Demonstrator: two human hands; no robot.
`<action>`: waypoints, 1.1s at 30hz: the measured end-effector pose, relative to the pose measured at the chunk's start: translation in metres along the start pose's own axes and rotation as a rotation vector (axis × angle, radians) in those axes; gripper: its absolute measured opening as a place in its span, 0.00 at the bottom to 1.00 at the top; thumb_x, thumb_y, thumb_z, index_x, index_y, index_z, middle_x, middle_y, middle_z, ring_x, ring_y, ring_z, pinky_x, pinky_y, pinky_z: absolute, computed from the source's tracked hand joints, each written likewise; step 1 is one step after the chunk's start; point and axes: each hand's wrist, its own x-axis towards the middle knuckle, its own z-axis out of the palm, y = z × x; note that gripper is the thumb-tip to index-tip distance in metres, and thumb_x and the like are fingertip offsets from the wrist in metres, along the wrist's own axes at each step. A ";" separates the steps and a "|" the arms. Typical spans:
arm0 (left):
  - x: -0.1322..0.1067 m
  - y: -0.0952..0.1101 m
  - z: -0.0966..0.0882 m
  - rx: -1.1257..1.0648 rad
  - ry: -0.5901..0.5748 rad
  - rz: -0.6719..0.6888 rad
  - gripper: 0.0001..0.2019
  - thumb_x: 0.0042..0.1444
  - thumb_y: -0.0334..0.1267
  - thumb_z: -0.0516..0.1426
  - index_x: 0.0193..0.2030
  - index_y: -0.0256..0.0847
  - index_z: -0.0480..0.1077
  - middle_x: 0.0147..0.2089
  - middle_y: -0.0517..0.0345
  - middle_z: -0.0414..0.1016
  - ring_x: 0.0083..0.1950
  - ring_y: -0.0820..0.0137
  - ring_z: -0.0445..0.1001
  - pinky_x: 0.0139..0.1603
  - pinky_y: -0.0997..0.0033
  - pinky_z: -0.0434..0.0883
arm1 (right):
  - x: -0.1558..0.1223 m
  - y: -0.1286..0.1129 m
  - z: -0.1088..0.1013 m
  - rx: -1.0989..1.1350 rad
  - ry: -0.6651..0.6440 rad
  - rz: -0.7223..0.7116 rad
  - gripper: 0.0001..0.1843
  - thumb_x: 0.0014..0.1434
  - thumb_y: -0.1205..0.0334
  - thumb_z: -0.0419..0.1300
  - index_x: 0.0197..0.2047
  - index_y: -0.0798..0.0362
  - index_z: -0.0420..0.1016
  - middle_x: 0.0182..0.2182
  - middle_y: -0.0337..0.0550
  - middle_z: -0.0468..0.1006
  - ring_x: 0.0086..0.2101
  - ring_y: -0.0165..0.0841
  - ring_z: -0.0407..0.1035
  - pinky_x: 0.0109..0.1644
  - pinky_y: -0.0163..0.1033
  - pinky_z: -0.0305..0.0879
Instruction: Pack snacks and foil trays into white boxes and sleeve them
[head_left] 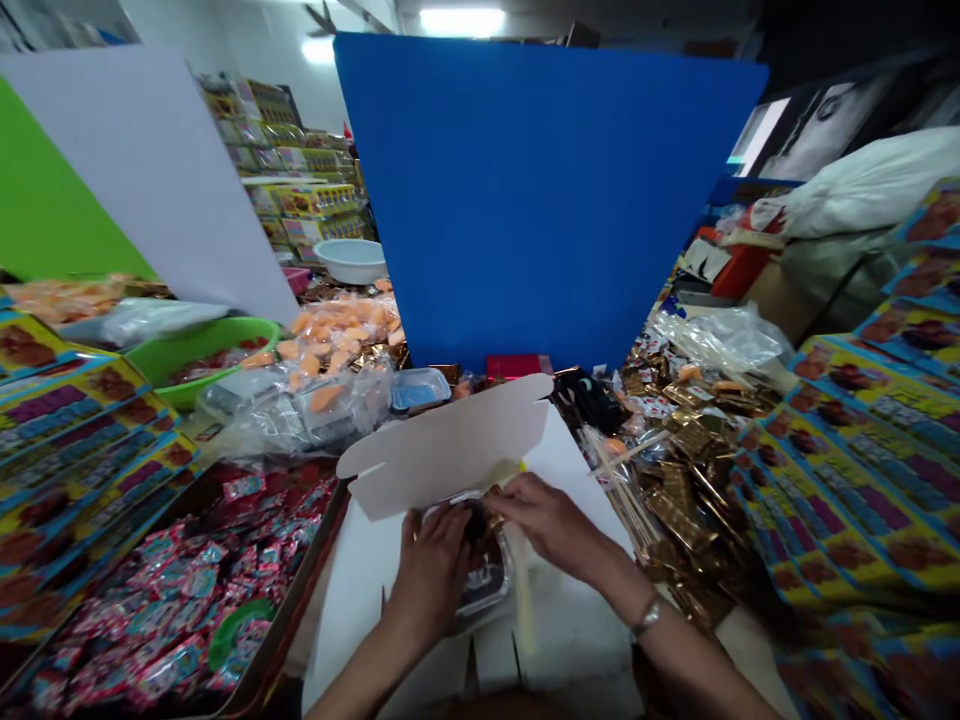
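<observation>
At lower centre of frame, you are resting loosely spread left hand (436, 562) over silver-rimmed rectangular tray (484, 602), grip unclear; right hand (541, 518) is pinching small gold foil piece (494, 497). Tray already holding dark contents; white cardboard box (351, 572) standing open, not yet closed.

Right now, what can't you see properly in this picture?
In the head view:
Part of the shiny-rimmed tray: hidden under the left hand.
What is at the fingertips of the right hand: too small and blurred to name.
Writing on the pink wrapped packets: too small and blurred.
The yellow-and-blue boxes on the right: cut off by the picture's edge.
What's right behind the blue board: the board blocks it.
</observation>
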 end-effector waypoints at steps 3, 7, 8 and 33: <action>-0.003 -0.011 0.001 -0.138 0.039 0.003 0.20 0.63 0.34 0.46 0.59 0.42 0.67 0.59 0.47 0.73 0.64 0.56 0.65 0.67 0.40 0.46 | 0.022 -0.009 0.026 -0.224 -0.063 0.081 0.12 0.62 0.73 0.55 0.46 0.55 0.75 0.45 0.50 0.72 0.47 0.40 0.66 0.49 0.44 0.67; -0.006 -0.004 -0.022 -0.410 -0.031 -0.037 0.23 0.66 0.44 0.43 0.64 0.44 0.61 0.64 0.50 0.68 0.66 0.58 0.62 0.71 0.47 0.41 | 0.029 -0.006 0.049 -0.343 -0.069 0.176 0.08 0.59 0.75 0.57 0.39 0.57 0.76 0.44 0.53 0.72 0.45 0.43 0.65 0.47 0.47 0.67; -0.005 0.000 -0.027 -0.426 -0.063 -0.046 0.23 0.64 0.47 0.46 0.63 0.45 0.63 0.62 0.50 0.70 0.64 0.56 0.64 0.70 0.46 0.41 | 0.028 -0.006 0.050 -0.322 -0.054 0.178 0.10 0.59 0.75 0.57 0.40 0.57 0.76 0.44 0.52 0.72 0.45 0.42 0.65 0.47 0.45 0.67; -0.009 -0.009 0.002 -0.068 0.082 0.222 0.10 0.67 0.33 0.43 0.51 0.42 0.61 0.53 0.50 0.70 0.57 0.63 0.67 0.67 0.39 0.46 | 0.028 -0.032 0.043 0.528 0.123 0.444 0.40 0.57 0.77 0.52 0.70 0.51 0.46 0.43 0.44 0.78 0.41 0.34 0.74 0.47 0.37 0.69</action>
